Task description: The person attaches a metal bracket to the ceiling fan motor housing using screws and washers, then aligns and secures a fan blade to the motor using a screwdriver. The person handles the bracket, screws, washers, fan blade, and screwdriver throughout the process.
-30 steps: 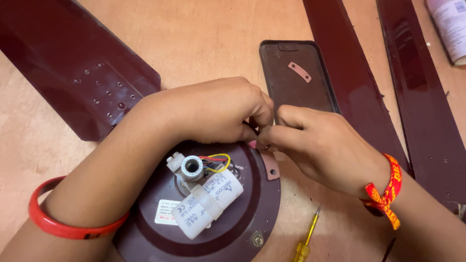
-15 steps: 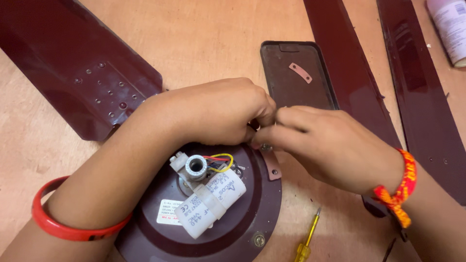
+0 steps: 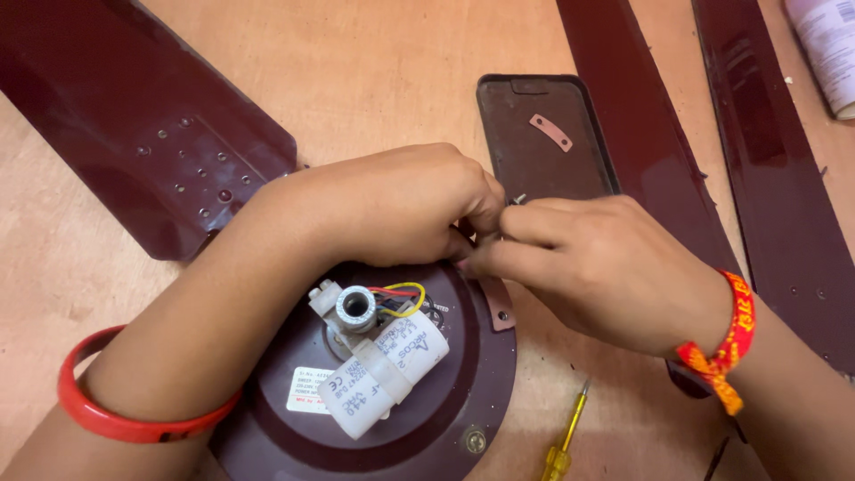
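Where hands (image 3: 499, 236) meet: tan wood tabletop (image 3: 374, 80), w/ scuffs.

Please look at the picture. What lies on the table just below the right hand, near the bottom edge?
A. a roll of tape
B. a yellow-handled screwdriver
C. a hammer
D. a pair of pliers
B: a thin screwdriver with a yellow handle lies on the wooden table below the right hand, beside the round maroon fan motor.
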